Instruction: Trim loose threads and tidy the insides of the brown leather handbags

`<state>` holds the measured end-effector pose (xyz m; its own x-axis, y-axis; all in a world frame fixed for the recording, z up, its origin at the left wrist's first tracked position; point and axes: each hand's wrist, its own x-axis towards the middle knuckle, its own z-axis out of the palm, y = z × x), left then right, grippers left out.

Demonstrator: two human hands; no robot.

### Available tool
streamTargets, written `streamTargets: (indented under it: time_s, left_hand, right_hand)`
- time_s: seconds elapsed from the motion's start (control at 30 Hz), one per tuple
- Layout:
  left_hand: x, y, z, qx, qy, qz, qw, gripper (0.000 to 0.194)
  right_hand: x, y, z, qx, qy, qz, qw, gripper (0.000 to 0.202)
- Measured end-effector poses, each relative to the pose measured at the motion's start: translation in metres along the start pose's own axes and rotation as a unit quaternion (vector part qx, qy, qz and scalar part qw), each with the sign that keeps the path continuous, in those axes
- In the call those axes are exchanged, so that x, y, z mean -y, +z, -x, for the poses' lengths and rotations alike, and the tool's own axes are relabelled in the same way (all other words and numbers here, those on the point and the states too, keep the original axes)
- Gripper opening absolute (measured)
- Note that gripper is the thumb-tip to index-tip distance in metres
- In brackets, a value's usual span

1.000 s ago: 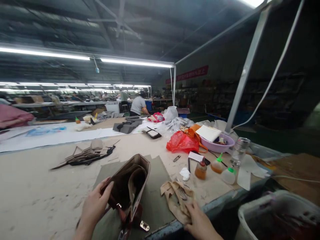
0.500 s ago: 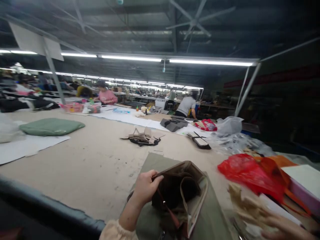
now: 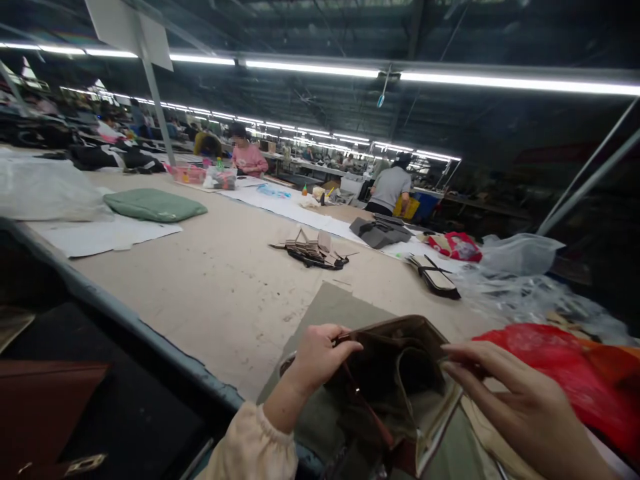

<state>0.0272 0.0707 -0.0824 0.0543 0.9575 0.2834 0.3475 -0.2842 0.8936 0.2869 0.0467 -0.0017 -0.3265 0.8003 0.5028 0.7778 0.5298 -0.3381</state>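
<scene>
Gaping, the dark-lined brown bag (image 3: 395, 393) sits by the near edge of the beige bench (image 3: 215, 280), left rim clamped by the left hand (image 3: 315, 360); whether the right hand (image 3: 520, 393) grips the opposite rim is unclear. Uneven pulling could slide the flat grey-green sheet (image 3: 333, 310) beneath.

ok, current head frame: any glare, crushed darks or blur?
Head view: the overhead tubes blow out to white; head view: the brown bag's inside goes almost black, hiding detail; head view: the right hand looks slightly soft, and the distant background is hazy.
</scene>
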Motion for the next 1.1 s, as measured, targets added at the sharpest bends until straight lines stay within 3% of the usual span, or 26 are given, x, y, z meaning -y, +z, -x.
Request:
streamTargets:
  time_s: [0.07,0.13,0.33,0.57,0.73,0.87,1.1]
  left_hand:
    - [-0.001,0.0,0.0,-0.002,0.002,-0.002,1.0,0.018]
    - [-0.002,0.0,0.0,0.001,0.002,0.004,1.0,0.018]
    - [-0.002,0.0,0.0,0.005,-0.002,0.015,1.0,0.019]
    - [-0.001,0.001,-0.002,0.002,-0.017,0.03,0.999,0.021]
    - [-0.001,0.003,-0.002,0.025,-0.03,0.055,0.998,0.019]
    - [-0.001,0.005,-0.003,0.038,-0.045,0.07,0.996,0.021]
    - [0.002,0.006,-0.006,0.043,-0.054,0.076,0.995,0.02]
  right_hand:
    - [0.024,0.016,-0.018,0.06,-0.051,0.003,0.997,0.021]
    - [0.033,0.03,-0.03,0.091,-0.077,0.034,0.992,0.02]
    - [0.026,0.058,-0.045,0.124,-0.043,0.107,0.986,0.016]
    - [0.024,0.061,-0.037,0.151,-0.045,0.086,0.984,0.022]
    - [0.021,0.057,-0.035,0.166,-0.013,-0.002,0.986,0.023]
    - [0.015,0.058,-0.042,0.157,0.031,-0.064,0.985,0.021]
    - [0.012,0.064,-0.046,0.122,0.036,-0.031,0.991,0.02]
